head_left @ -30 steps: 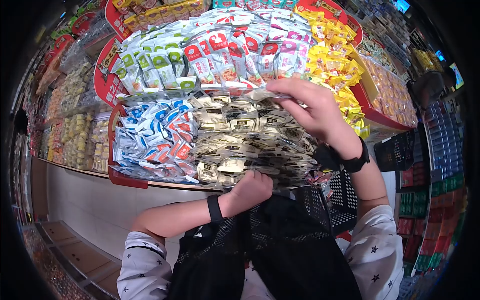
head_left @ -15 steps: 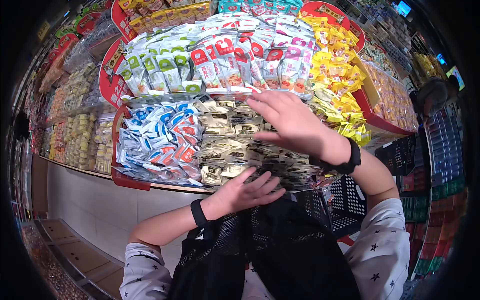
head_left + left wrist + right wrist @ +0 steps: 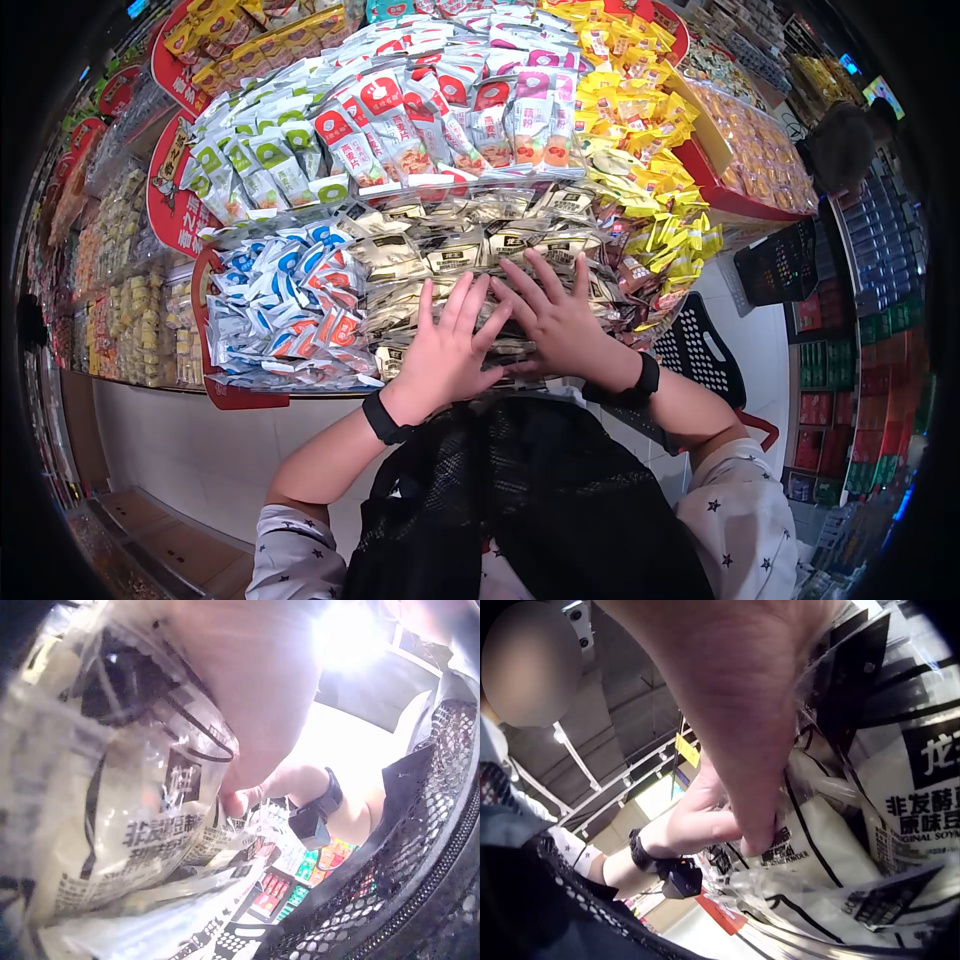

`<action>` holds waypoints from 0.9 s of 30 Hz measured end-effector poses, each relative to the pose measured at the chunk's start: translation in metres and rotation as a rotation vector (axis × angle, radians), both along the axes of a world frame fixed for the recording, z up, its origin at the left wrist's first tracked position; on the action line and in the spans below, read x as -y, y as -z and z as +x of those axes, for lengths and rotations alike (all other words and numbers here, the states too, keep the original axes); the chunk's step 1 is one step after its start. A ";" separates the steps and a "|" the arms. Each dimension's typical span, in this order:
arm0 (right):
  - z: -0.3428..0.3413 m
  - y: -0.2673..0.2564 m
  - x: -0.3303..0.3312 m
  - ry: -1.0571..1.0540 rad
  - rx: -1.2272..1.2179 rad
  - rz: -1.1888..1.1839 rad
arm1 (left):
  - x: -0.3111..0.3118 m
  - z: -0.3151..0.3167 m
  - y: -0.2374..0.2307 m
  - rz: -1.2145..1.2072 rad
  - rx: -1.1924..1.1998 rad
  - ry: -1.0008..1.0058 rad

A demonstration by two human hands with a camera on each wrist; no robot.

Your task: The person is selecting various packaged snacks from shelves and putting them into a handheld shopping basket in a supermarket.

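Both my hands lie side by side on a bin of cream-coloured soya powder packets (image 3: 455, 252), in the front middle of the display. Fingers spread and pointing forward, my left hand (image 3: 448, 345) touches the packets, its thumb near the bin's front. To its right, my right hand (image 3: 562, 325) rests on the same packets with its fingers also straight and fanned out. In the left wrist view a clear-and-cream packet (image 3: 161, 806) with black print is close beside the palm. The right wrist view has similar packets (image 3: 922, 776) against the right hand (image 3: 727, 697).
Blue-and-orange-marked white sachets (image 3: 285, 310) fill the bin to the left. Behind stand white oatmeal sachets (image 3: 375, 125); yellow packets (image 3: 625, 95) are heaped to the right. A black basket (image 3: 700, 355) is below right, with a red-edged display box (image 3: 740, 200) above it.
The right hand has come down from the bin's back edge to lie beside the left. The left hand has unfolded from a curled shape and spread forward over the packets. The view has shifted slightly.
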State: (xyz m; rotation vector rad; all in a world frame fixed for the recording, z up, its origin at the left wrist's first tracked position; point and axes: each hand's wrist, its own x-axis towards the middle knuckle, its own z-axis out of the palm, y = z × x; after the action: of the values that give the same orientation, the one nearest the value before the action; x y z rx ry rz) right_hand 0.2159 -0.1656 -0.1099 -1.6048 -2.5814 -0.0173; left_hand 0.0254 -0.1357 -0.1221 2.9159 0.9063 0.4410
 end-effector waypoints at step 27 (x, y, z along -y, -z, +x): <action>0.005 -0.044 0.030 0.200 -0.351 0.250 | 0.022 -0.040 -0.004 0.118 0.273 0.230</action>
State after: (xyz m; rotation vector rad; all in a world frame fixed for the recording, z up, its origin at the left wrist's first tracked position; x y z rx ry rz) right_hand 0.2212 -0.1958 -0.0661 -1.5996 -2.0636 -0.0641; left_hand -0.0146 -0.1582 -0.1178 2.9125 0.5194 0.8723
